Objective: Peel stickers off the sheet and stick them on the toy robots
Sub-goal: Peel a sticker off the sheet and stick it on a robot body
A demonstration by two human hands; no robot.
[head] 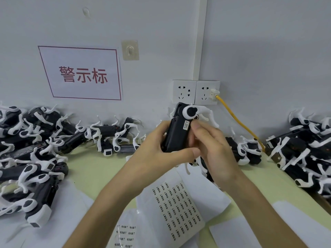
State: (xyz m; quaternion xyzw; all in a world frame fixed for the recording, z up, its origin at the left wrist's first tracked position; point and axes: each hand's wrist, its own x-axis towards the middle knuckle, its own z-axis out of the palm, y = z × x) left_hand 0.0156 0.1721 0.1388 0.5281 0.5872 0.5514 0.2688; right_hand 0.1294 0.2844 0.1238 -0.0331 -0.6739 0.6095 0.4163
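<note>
The left hand (157,149) grips a black, smooth plastic toy robot (176,129) with white curved legs. It holds the robot upright above the pale green table (93,169), its thumb lying across the lower body. The right hand (216,151) closes on the same body from the other side with curled fingers. One fingertip (197,125) presses the edge of a small white rectangular sticker (186,125) that lies on the robot's flank, just below a round white joint.

Below the hands a glossy white sticker sheet (177,206), printed with rows of small black labels, lies flat among loose white papers. Heaps of matching black-and-white robots lie tangled to the left (32,149) and to the right (304,149).

On the grey wall hang a white paper sign with a red border and red characters (82,74) and two square white sockets (195,92). A yellow cable (236,119) is plugged into one of them.
</note>
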